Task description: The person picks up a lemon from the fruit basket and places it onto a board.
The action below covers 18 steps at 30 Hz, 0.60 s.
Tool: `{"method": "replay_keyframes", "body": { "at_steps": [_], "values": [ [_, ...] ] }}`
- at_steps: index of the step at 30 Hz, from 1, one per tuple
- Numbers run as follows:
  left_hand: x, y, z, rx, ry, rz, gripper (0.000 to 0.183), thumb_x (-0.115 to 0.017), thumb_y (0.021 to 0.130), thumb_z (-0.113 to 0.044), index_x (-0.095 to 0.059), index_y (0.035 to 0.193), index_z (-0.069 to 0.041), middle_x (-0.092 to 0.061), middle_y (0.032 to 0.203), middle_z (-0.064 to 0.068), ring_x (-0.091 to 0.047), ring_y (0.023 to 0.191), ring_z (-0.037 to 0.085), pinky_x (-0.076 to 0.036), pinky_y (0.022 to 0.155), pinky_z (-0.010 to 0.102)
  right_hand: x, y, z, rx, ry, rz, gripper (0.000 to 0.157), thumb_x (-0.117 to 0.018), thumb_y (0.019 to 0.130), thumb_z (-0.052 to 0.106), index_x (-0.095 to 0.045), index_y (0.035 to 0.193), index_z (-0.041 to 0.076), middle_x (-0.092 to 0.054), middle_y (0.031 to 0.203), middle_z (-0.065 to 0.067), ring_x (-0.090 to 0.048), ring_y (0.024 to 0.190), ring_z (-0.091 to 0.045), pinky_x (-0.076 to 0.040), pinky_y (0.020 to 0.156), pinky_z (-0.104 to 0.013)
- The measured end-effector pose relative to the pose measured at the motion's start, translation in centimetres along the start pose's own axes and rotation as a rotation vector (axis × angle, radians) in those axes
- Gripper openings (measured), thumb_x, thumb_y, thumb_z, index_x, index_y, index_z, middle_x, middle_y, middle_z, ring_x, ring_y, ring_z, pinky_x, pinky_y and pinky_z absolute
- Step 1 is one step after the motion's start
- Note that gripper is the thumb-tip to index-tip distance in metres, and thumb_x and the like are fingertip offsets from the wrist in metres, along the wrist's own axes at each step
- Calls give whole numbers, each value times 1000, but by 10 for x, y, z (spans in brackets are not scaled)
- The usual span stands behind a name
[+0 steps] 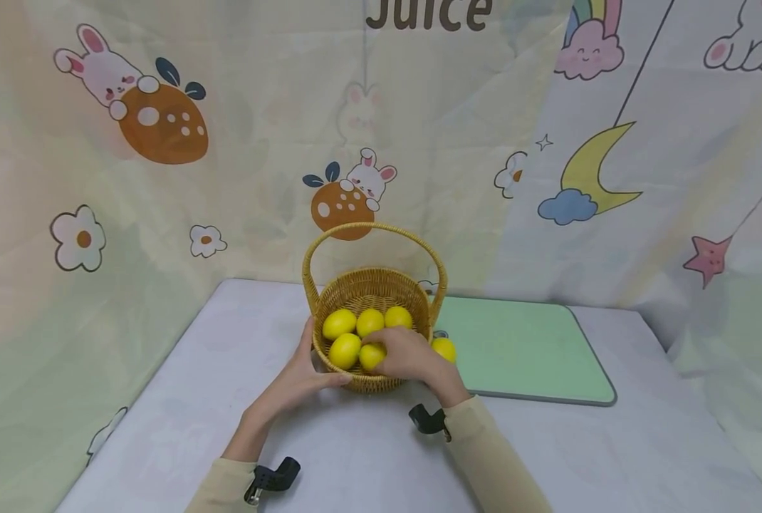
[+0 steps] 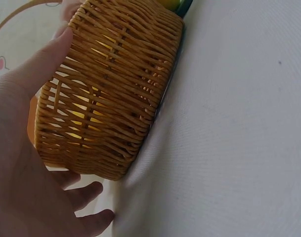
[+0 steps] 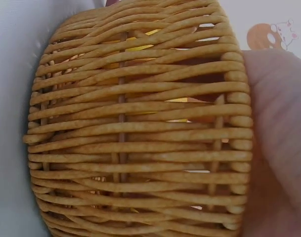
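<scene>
A wicker basket (image 1: 374,385) with a tall arched handle (image 1: 374,226) sits on the table, holding several yellow lemons (image 1: 339,324). My left hand (image 1: 300,370) grips its left side; in the left wrist view the thumb (image 2: 51,57) lies along the rim and the other fingers spread round the wall. Reaching over the front right rim, my right hand (image 1: 409,354) has its fingers down among the fruit and pinches a front lemon (image 1: 371,356). The right wrist view is mostly filled by the basket's woven wall (image 3: 140,123), which hides those fingertips.
Right of the basket lies a green cutting board (image 1: 522,349) with a grey edge. Another lemon (image 1: 444,349) rests at its left end, close beside the basket. A white cloth covers the table (image 1: 182,427), and a printed curtain (image 1: 259,142) hangs behind.
</scene>
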State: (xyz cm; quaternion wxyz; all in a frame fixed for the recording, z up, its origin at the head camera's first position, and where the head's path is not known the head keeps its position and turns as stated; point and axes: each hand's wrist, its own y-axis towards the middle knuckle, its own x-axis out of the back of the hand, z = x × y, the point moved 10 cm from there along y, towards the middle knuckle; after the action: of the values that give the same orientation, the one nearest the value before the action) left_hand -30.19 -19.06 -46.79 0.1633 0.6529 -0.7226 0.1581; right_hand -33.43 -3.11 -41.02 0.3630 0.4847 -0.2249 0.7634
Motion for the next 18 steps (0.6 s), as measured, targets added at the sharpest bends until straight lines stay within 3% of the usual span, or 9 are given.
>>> {"method": "replay_keyframes", "body": {
  "at_steps": [6, 18],
  "values": [
    [0, -1, -1, 3, -2, -1, 132, -86, 71, -51, 16, 155, -42, 6, 169, -1, -2, 156, 29, -11, 121, 65, 20, -10, -3, -26, 32, -62, 50, -73, 80, 14, -67, 129, 19, -68, 125, 3, -60, 103, -15, -53, 88, -38],
    [-1, 0, -2, 18, 10, 14, 136, -86, 70, -53, 18, 156, -37, 8, 169, 3, 0, 156, 31, -8, 120, 66, 96, -54, -5, -21, 111, -259, 53, -78, 79, 15, -65, 130, 21, -65, 130, 4, -60, 117, -20, -51, 100, -45]
  ]
}}
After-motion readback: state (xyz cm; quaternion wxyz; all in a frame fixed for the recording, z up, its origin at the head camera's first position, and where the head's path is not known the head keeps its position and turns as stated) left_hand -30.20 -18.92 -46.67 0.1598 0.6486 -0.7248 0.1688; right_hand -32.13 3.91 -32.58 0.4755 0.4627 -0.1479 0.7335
